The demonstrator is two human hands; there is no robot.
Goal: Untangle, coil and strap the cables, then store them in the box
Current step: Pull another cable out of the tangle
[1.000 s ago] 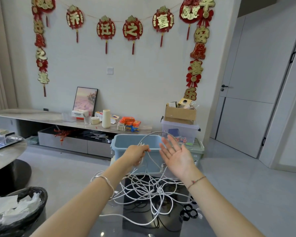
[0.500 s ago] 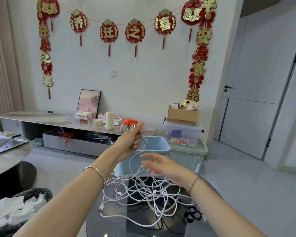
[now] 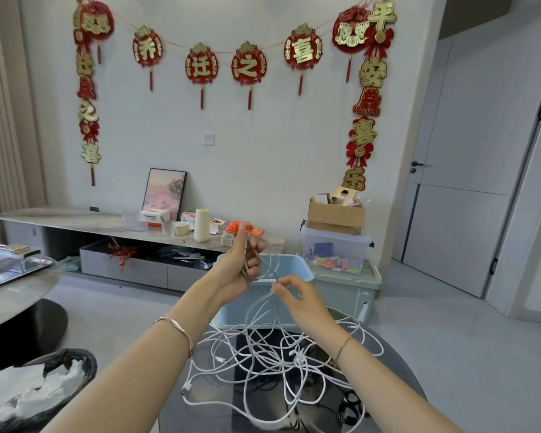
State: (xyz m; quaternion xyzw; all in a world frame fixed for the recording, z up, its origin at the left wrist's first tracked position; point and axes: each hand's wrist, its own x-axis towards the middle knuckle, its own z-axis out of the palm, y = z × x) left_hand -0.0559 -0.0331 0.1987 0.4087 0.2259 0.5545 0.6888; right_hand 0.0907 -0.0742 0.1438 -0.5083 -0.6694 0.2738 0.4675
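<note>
Background: a pale wall hung with red-and-gold paper decorations (image 3: 248,65), above a low console shelf (image 3: 75,217) crowded with small items. Foreground: a round dark glass table (image 3: 398,371).

Your left hand (image 3: 238,270) is raised, its lower fingers (image 3: 253,263) curled round a few gathered loops of white cable and its forefinger pointing upward. A silver bangle (image 3: 175,327) sits on that wrist.

Your right hand (image 3: 298,300) lies just below and beside the left fingers. Its thumb and forefinger pinch a single strand where it leaves the loops, and the other fingers are loosely bent. A red string bracelet (image 3: 344,345) circles that wrist.

The white cables (image 3: 263,360) hang from both sets of fingers into a loose tangle on the glass directly beneath them. One USB plug (image 3: 186,392) lies at the tangle's near left edge, well below your left fingers.

The light blue box (image 3: 228,310) stands open just beyond your fingers, past the table's far edge. Cables in it, if any, cannot be seen.

Far below your left fingers sits a black-lined wastebasket (image 3: 85,367) holding crumpled white paper.
</note>
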